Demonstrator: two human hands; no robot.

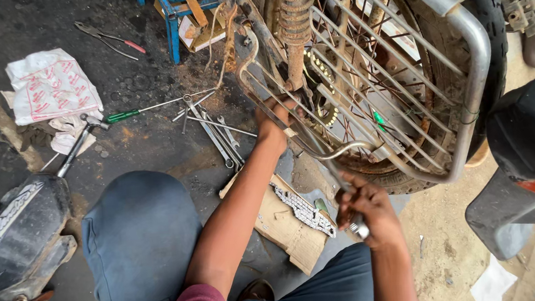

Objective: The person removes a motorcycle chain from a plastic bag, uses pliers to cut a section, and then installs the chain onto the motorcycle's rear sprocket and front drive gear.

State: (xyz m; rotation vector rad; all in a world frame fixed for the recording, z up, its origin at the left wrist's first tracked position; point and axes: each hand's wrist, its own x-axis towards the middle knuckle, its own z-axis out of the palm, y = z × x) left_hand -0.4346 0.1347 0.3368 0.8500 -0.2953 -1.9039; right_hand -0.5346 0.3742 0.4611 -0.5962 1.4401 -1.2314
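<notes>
The person is crouching beside the rear wheel (397, 87) of a motorcycle, knees in blue trousers at the bottom of the view. The left hand (276, 121) is reaching in behind the metal guard rail (464, 43), up near the sprocket (326, 94) and the foot of the rusty shock absorber (295, 22); its fingers are partly hidden by the rail, so it is hard to tell whether they are gripping anything. The right hand (366, 206) is closing tightly around a long metal wrench (330, 164), which is slanting up from the fist toward the hub. A drive chain (304, 210) is lying on a piece of cardboard (283, 223) just below the two forearms. On the oily floor to the left, several spanners (217, 132) are lying beside a green-handled screwdriver (141, 110), with a hammer (80, 144), a white cloth (49, 85) and pliers (109, 38) farther off. A blue stool (171, 10) is standing near the wheel.
</notes>
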